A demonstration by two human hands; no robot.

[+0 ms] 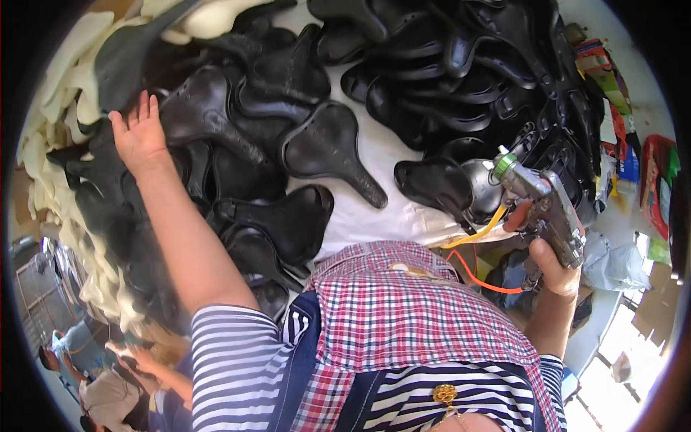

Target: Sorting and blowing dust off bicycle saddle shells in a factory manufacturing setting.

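Striped shirt [403, 389] closest; left fingers [143, 108] spread beside a black saddle [194, 108], right fingers [517, 217] curled around a spray gun [547, 205]

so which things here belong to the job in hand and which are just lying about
Job in hand, it seems:
gun-shaped tool, in the right hand
yellow hose and orange hose
black saddle-shaped pieces, near the left hand

Apparently just lying about:
clear plastic bag
coloured packets, far right
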